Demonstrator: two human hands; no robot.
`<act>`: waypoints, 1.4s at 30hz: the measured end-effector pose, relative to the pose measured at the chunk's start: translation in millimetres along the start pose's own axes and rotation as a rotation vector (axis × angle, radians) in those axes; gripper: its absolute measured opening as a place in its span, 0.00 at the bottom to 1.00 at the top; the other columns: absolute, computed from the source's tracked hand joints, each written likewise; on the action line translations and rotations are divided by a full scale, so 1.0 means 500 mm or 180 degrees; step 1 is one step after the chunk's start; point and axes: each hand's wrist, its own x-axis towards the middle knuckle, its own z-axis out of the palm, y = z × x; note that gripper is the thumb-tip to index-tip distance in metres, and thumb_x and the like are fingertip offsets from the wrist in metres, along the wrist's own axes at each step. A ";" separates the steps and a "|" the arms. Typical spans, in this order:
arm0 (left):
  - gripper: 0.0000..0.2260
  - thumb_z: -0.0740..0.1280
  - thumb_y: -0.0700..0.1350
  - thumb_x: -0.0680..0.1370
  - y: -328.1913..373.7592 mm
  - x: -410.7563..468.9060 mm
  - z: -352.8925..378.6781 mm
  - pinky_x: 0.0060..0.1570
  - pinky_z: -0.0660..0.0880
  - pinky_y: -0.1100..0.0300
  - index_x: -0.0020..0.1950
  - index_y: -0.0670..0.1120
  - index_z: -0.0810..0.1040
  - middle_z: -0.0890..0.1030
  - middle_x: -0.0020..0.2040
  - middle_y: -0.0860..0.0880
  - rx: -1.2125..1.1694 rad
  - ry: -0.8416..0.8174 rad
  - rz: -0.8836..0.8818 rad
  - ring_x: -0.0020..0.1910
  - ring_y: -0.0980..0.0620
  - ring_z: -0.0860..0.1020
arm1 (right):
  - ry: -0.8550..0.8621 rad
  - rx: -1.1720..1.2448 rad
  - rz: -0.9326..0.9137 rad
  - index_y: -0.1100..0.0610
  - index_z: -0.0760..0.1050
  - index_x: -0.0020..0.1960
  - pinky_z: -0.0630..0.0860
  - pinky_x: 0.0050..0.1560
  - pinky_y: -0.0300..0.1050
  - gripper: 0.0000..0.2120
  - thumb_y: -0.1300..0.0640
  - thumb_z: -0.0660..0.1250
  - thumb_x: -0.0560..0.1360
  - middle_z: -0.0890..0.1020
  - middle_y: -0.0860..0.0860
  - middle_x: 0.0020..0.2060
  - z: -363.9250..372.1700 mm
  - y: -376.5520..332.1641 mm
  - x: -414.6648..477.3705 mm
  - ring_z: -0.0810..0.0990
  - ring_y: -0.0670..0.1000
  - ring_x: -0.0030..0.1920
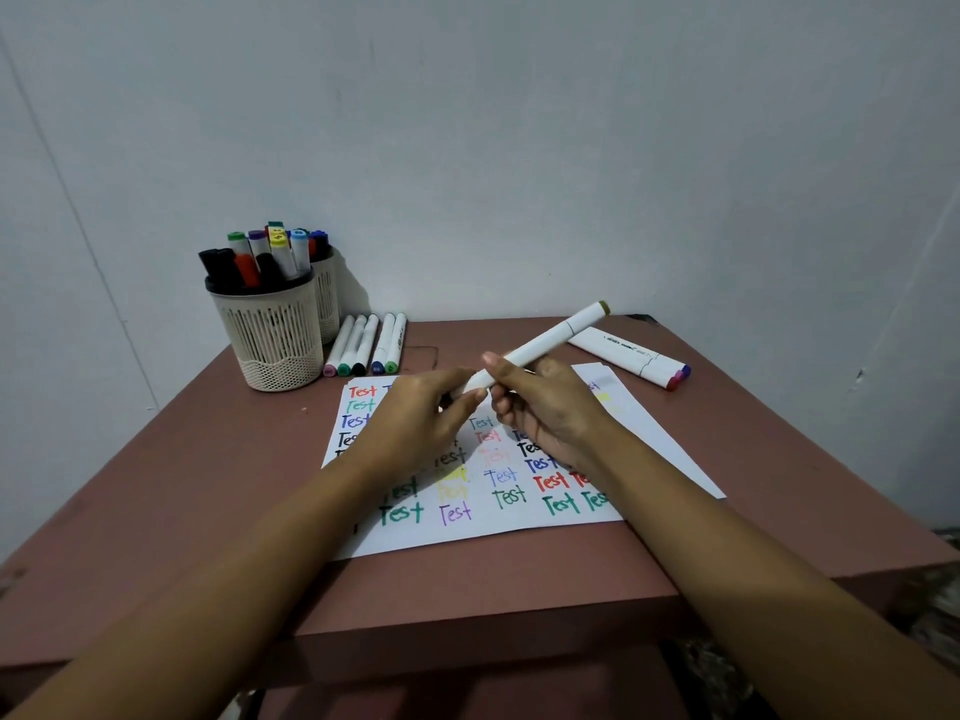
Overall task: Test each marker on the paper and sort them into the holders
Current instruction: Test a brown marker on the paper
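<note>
Over the paper (519, 530), right hand (550, 413) grips the marker (545, 341) slanting up and away rightward; left hand (421, 418) pinches its near end, probably uncapping next.

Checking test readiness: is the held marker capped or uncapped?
Cannot tell. The marker has its far cap on; near end hidden in left hand grip.

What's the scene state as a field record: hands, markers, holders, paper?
right hand: grips held marker, olive-capped end up
left hand: pinches its near end
front holder: upright, packed with markers
rear holder: behind it, also holds markers
row of five markers: lying beside the holders
markers at right: lying on table, three caps seen
paper: covered in coloured "Test" words
</note>
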 end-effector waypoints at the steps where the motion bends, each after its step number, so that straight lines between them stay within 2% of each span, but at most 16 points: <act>1: 0.11 0.65 0.46 0.78 -0.001 0.002 -0.002 0.33 0.65 0.68 0.54 0.41 0.80 0.76 0.31 0.49 -0.0010 -0.0030 -0.0055 0.35 0.55 0.74 | 0.0034 -0.0028 0.0007 0.60 0.72 0.42 0.71 0.27 0.34 0.08 0.58 0.65 0.77 0.73 0.51 0.28 0.003 -0.003 0.003 0.72 0.44 0.26; 3: 0.13 0.63 0.49 0.78 0.001 0.005 -0.007 0.35 0.66 0.71 0.59 0.44 0.78 0.76 0.35 0.55 -0.0055 -0.0089 -0.0156 0.36 0.59 0.75 | 0.0105 -0.0063 0.0012 0.59 0.72 0.42 0.73 0.31 0.37 0.09 0.55 0.63 0.79 0.74 0.53 0.32 0.005 -0.011 0.008 0.75 0.46 0.31; 5: 0.17 0.60 0.51 0.79 0.002 0.006 -0.014 0.41 0.67 0.70 0.67 0.48 0.72 0.77 0.44 0.58 -0.0109 -0.0057 -0.0408 0.41 0.64 0.75 | 0.0208 0.0227 -0.0027 0.58 0.69 0.41 0.77 0.39 0.43 0.11 0.57 0.58 0.81 0.74 0.54 0.34 0.002 -0.027 0.014 0.76 0.50 0.37; 7: 0.19 0.58 0.51 0.80 -0.009 0.008 -0.025 0.46 0.66 0.65 0.70 0.48 0.69 0.77 0.54 0.53 -0.0126 0.0128 -0.0769 0.48 0.59 0.74 | 0.0427 0.0710 -0.0081 0.59 0.66 0.42 0.76 0.40 0.48 0.09 0.61 0.55 0.81 0.72 0.55 0.32 -0.010 -0.052 0.020 0.75 0.53 0.35; 8: 0.18 0.58 0.50 0.80 -0.020 0.009 -0.029 0.47 0.65 0.65 0.69 0.46 0.69 0.77 0.57 0.51 -0.0060 0.0216 -0.0900 0.50 0.57 0.74 | 0.0572 0.0597 -0.0135 0.60 0.65 0.45 0.75 0.37 0.48 0.06 0.62 0.55 0.81 0.71 0.55 0.33 -0.023 -0.064 0.027 0.74 0.52 0.33; 9: 0.18 0.58 0.49 0.80 -0.033 0.010 -0.031 0.48 0.65 0.64 0.69 0.45 0.70 0.77 0.58 0.48 0.0062 0.0222 -0.1008 0.52 0.55 0.74 | 0.0740 0.0134 -0.0162 0.60 0.63 0.49 0.72 0.34 0.46 0.03 0.61 0.55 0.81 0.70 0.54 0.34 -0.037 -0.077 0.033 0.72 0.51 0.32; 12: 0.19 0.57 0.49 0.81 -0.075 0.009 -0.028 0.60 0.66 0.57 0.70 0.45 0.68 0.72 0.66 0.44 0.0625 -0.0368 -0.1187 0.64 0.48 0.70 | 0.1014 -0.2064 -0.0010 0.56 0.60 0.58 0.66 0.29 0.41 0.09 0.52 0.56 0.81 0.71 0.52 0.38 -0.093 -0.099 0.051 0.68 0.48 0.31; 15: 0.18 0.55 0.50 0.81 -0.095 0.000 -0.021 0.65 0.62 0.57 0.70 0.46 0.67 0.68 0.71 0.47 0.0882 -0.0933 -0.1172 0.69 0.49 0.66 | 0.1058 -0.3896 -0.0138 0.57 0.67 0.61 0.62 0.31 0.41 0.11 0.56 0.57 0.81 0.75 0.53 0.46 -0.149 -0.096 0.065 0.71 0.48 0.37; 18: 0.19 0.54 0.53 0.81 -0.102 0.000 -0.021 0.67 0.63 0.53 0.69 0.49 0.69 0.68 0.71 0.49 0.1060 -0.1191 -0.1106 0.68 0.50 0.67 | 0.1244 -0.4652 -0.0406 0.62 0.74 0.61 0.66 0.40 0.43 0.13 0.60 0.61 0.78 0.77 0.59 0.55 -0.193 -0.077 0.082 0.75 0.55 0.48; 20: 0.19 0.54 0.53 0.81 -0.100 0.001 -0.022 0.68 0.62 0.50 0.70 0.49 0.68 0.67 0.72 0.49 0.1138 -0.1281 -0.1116 0.69 0.49 0.66 | 0.1301 -0.4972 -0.0366 0.63 0.77 0.57 0.72 0.46 0.46 0.11 0.60 0.63 0.77 0.79 0.59 0.54 -0.211 -0.061 0.091 0.77 0.57 0.51; 22: 0.20 0.54 0.53 0.81 -0.098 0.001 -0.022 0.69 0.60 0.49 0.71 0.49 0.67 0.65 0.73 0.49 0.1188 -0.1325 -0.1137 0.70 0.49 0.64 | 0.1335 -0.5342 -0.0292 0.62 0.78 0.56 0.73 0.51 0.48 0.11 0.59 0.64 0.77 0.80 0.58 0.54 -0.224 -0.046 0.098 0.76 0.57 0.54; 27: 0.20 0.53 0.53 0.81 -0.093 0.001 -0.020 0.70 0.59 0.49 0.72 0.49 0.66 0.64 0.73 0.50 0.1182 -0.1342 -0.1128 0.71 0.50 0.63 | 0.1619 -0.5565 -0.0200 0.59 0.78 0.59 0.72 0.56 0.52 0.13 0.56 0.64 0.77 0.77 0.56 0.57 -0.248 -0.024 0.108 0.73 0.58 0.60; 30: 0.20 0.53 0.53 0.81 -0.095 0.000 -0.022 0.70 0.59 0.49 0.72 0.49 0.65 0.64 0.73 0.50 0.1171 -0.1364 -0.1142 0.71 0.50 0.63 | 0.1635 -0.5612 -0.0171 0.58 0.78 0.60 0.73 0.57 0.54 0.14 0.54 0.65 0.76 0.77 0.56 0.58 -0.254 -0.026 0.115 0.73 0.58 0.60; 36: 0.21 0.53 0.53 0.81 -0.089 0.000 -0.023 0.72 0.56 0.49 0.73 0.49 0.63 0.60 0.75 0.50 0.1189 -0.1499 -0.1160 0.73 0.51 0.59 | 0.1640 -0.5523 -0.0169 0.58 0.78 0.59 0.71 0.52 0.49 0.14 0.54 0.64 0.76 0.77 0.57 0.56 -0.242 -0.042 0.114 0.75 0.58 0.57; 39: 0.23 0.52 0.55 0.81 -0.085 0.001 -0.025 0.73 0.52 0.48 0.75 0.50 0.60 0.56 0.76 0.49 0.1227 -0.1645 -0.1181 0.75 0.51 0.55 | 0.1612 -0.5171 -0.0415 0.58 0.78 0.59 0.70 0.54 0.51 0.14 0.53 0.63 0.77 0.77 0.58 0.55 -0.205 -0.056 0.121 0.75 0.59 0.56; 42: 0.24 0.51 0.56 0.81 -0.077 -0.001 -0.022 0.73 0.49 0.48 0.75 0.50 0.57 0.53 0.77 0.49 0.1257 -0.1735 -0.1200 0.75 0.51 0.53 | 0.1195 -0.4433 -0.0674 0.59 0.79 0.56 0.74 0.55 0.51 0.12 0.54 0.66 0.77 0.80 0.57 0.53 -0.130 -0.054 0.143 0.78 0.57 0.53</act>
